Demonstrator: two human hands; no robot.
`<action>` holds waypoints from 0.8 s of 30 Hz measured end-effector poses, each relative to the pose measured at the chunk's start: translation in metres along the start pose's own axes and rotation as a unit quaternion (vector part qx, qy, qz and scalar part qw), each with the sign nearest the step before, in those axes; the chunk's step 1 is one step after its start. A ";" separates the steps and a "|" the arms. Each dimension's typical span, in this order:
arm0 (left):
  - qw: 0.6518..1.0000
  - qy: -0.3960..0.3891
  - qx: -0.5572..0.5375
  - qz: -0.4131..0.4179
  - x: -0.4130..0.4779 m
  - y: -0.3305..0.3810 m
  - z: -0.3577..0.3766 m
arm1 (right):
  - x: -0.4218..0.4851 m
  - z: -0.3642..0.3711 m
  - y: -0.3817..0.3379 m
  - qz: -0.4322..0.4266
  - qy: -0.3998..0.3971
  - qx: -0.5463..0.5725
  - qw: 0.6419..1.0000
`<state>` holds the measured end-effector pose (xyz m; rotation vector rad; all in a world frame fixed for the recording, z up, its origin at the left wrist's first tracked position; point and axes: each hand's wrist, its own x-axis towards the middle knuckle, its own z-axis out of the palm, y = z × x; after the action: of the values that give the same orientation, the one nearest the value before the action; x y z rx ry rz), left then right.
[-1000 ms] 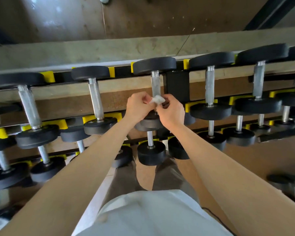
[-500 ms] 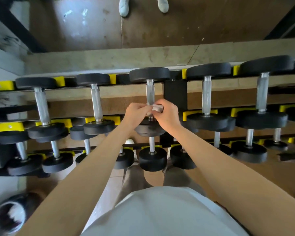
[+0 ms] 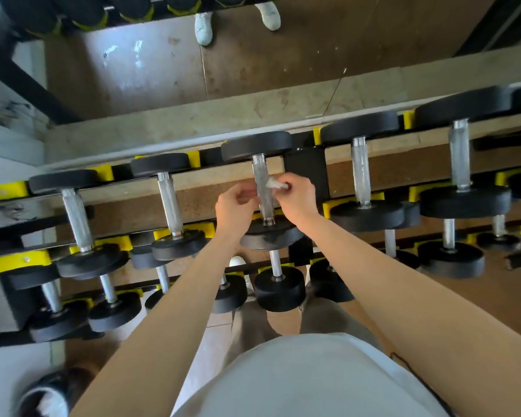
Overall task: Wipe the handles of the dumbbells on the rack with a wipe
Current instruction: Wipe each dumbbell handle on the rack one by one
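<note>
A person stands over a rack and looks down at it. On the top row there are five dumbbells in full view, side by side, each with two black round ends and one shiny bar, and each end sits in a yellow holder. The person has two bare hands up at the middle dumbbell, the third of the five. The right hand pinches one small white wipe between thumb and fingers and presses it on the right side of the handle, about half way along the bar. The left hand is just beside the left side of the same bar, with its fingers curled in; you cannot tell if they hold the bar or only touch it. Smaller dumbbells sit on the lower rows, too crowded to count. Two white shoes show on the brown floor at the far side of the rack.
</note>
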<state>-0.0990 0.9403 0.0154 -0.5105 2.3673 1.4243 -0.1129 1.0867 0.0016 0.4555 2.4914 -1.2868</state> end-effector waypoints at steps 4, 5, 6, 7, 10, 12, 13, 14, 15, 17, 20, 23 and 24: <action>1.000 -0.004 0.002 0.001 0.003 0.000 0.000 | -0.004 -0.015 0.019 0.030 -0.093 -0.027 0.995; 1.000 -0.005 -0.001 -0.003 0.003 0.000 -0.001 | -0.002 -0.018 0.020 0.040 -0.095 -0.025 0.994; 1.000 -0.007 -0.005 -0.007 0.003 0.001 -0.002 | 0.000 -0.020 0.019 0.048 -0.080 -0.014 0.996; 1.000 -0.010 -0.010 -0.013 0.003 0.001 -0.002 | 0.002 -0.020 0.017 0.054 -0.052 0.013 0.997; 0.999 -0.023 -0.026 -0.020 0.003 0.000 -0.005 | 0.004 -0.014 -0.002 0.045 0.018 0.087 0.995; 0.999 -0.034 -0.027 -0.021 0.003 -0.001 -0.007 | 0.000 -0.008 -0.012 0.009 0.020 0.079 0.997; 0.999 -0.038 -0.025 -0.019 0.003 -0.001 -0.008 | -0.003 -0.005 -0.013 -0.012 0.018 0.063 0.998; 0.999 -0.037 -0.024 -0.015 0.003 -0.001 -0.008 | -0.007 -0.003 -0.012 -0.031 0.015 0.041 0.999; 0.999 -0.033 -0.025 -0.009 0.003 0.000 -0.008 | -0.011 -0.003 -0.010 -0.048 0.010 0.015 0.999; 0.999 -0.019 -0.024 0.011 0.000 0.002 -0.008 | -0.017 -0.005 -0.004 -0.065 -0.021 -0.038 0.997; 0.998 -0.027 -0.038 0.031 -0.006 0.003 -0.008 | -0.022 -0.020 -0.005 -0.060 -0.095 -0.064 0.992; 0.993 -0.081 -0.068 0.055 -0.011 0.005 -0.010 | -0.019 -0.033 -0.012 -0.059 -0.125 0.018 0.990; 0.991 -0.094 -0.078 0.054 -0.011 0.006 -0.011 | -0.018 -0.036 -0.015 -0.047 -0.125 0.077 0.988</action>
<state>-0.0928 0.9346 0.0301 -0.2754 2.1745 1.6384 -0.1072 1.1058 0.0401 0.1959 2.2397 -1.4800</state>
